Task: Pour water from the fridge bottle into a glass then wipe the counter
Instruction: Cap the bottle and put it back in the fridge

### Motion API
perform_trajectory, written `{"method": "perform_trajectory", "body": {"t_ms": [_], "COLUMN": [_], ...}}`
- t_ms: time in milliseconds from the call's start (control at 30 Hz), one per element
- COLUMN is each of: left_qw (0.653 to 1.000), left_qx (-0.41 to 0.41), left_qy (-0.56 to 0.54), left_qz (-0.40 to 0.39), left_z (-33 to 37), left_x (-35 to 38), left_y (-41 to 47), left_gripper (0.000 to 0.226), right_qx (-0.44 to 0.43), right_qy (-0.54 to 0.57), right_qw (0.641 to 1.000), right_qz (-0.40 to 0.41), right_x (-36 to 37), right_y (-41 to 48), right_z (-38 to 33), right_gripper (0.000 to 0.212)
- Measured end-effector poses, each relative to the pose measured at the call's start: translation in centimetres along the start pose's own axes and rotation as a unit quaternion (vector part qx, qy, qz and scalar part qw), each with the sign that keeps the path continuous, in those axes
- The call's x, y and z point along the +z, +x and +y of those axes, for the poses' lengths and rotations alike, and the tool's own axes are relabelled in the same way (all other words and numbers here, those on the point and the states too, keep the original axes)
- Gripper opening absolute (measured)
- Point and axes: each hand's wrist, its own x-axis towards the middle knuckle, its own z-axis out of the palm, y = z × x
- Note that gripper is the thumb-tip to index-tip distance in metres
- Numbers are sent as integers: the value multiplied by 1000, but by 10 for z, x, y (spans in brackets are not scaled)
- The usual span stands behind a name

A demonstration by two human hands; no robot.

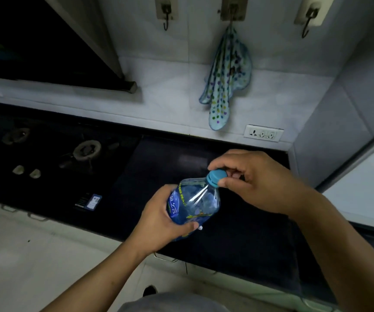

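bare forearms, no sleeves; grey garment [172, 302] at waist

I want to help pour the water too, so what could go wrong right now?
The bottle is tilted in mid-air over the dark counter, held only by the left hand. As the right hand twists the blue cap, a squeeze might push water out once it loosens. No glass is in view, so a spill could land on the counter. The spotted cloth hangs on a wall hook, away from both hands.
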Motion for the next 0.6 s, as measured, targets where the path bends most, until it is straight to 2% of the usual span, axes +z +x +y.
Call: {"method": "perform_trajectory", "body": {"t_ms": [100,200,267,333,467,600], "left_qw": [1000,999,999,998,997,998], "left_qx": [2,2,1,-5,-2,12], "left_qy": [-15,-30,-33,-49,-75,-60], "left_qz": [-7,-28,-36,-36,-26,-29], "left_z": [2,3,3,4,7,12], "left_x": [-5,-8,-9,-9,-12,-15], "left_y": [-2,-3,-4,-5,-5,-1], "left_gripper": [75,78,79,77,76,76], "right_qx": [-2,25,66,77,97,91], "right_qy": [31,-25,-139,-207,-153,-68], "right_qw": [998,999,988,975,982,992], "right_qz": [-47,-39,-5,20,54,47], "right_x": [-11,-16,-11,-3,1,-2], "right_y": [2,4,7,11,10,8], "right_z": [-7,-15,-21,-27,-29,-34], "right_gripper": [30,11,45,61,58,35]}}
